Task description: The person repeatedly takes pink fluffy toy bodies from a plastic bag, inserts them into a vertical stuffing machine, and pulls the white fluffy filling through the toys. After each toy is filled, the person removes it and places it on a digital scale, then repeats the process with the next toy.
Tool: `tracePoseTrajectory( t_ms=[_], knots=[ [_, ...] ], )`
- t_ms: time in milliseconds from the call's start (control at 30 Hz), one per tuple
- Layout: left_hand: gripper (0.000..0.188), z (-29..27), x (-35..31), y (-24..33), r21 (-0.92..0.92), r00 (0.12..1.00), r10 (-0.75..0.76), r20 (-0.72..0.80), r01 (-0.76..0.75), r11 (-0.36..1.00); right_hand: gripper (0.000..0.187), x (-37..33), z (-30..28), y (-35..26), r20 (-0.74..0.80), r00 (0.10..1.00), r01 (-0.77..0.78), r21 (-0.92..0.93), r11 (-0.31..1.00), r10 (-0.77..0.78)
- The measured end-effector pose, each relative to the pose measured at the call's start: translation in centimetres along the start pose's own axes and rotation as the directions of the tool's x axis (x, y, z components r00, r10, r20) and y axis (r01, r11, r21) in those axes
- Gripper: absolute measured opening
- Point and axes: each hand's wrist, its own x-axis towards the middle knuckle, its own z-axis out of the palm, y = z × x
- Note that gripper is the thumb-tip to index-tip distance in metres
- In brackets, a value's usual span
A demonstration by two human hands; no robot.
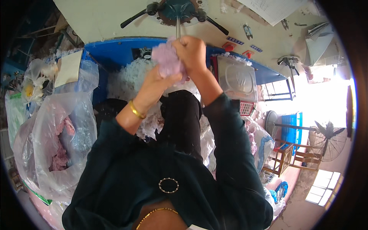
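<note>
In front of me, both hands are closed round a fluffy pale-pink plush piece [168, 57]. My left hand [154, 82] holds its lower side, with a gold bracelet [137, 109] on the wrist. Higher up and to the right, my right hand [191, 53] grips its upper edge, beside the end of a thin metal tube [178, 28]. That tube comes down from a dark green round fitting [177, 10] with black handles on either side. Whether the tube's end is inside the plush piece is hidden by my fingers.
White stuffing [128, 80] lies in a blue bin [109, 48] under the table edge. A clear bag [82, 119] with pink plush pieces stands at left. On the pale tabletop [96, 19] lie small snips [248, 31]. Red knobs [229, 46] and a clear-fronted box [237, 78] are at right.
</note>
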Motion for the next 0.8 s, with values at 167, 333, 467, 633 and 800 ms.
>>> tracePoseTrajectory(
  t_ms=[167, 333, 467, 633, 800],
  knots=[
    [0.033, -1.8, -0.3, 1.6, -0.459, 0.966, -0.211, 0.146, 0.256, 0.851, 0.027, -2.5, -0.8, 1.2, -0.041, 0.992, 0.125, 0.195, 0.973, -0.120],
    [0.033, -0.1, 1.3, 0.3, 0.301, 0.993, 0.026, -0.112, 0.009, 0.954, 0.026, -1.9, 0.5, 3.6, -0.043, 0.998, 0.053, 0.411, 0.910, -0.039],
    [0.037, -1.8, 4.1, -0.2, 0.517, 0.982, 0.178, -0.058, -0.123, 0.847, 0.024, 0.1, 0.9, 3.4, -0.134, 0.977, 0.200, 0.315, 0.928, -0.165],
    [0.034, -2.5, 4.4, -1.3, 0.551, 0.959, 0.284, 0.015, -0.245, 0.797, 0.022, 0.2, 0.1, 3.2, -0.131, 0.931, 0.357, 0.133, 0.925, -0.341],
    [0.033, -3.1, 5.2, -1.9, 0.548, 0.962, 0.271, 0.010, -0.232, 0.804, 0.020, 0.9, 0.3, 3.0, -0.117, 0.938, 0.339, 0.122, 0.933, -0.326]
  ],
)
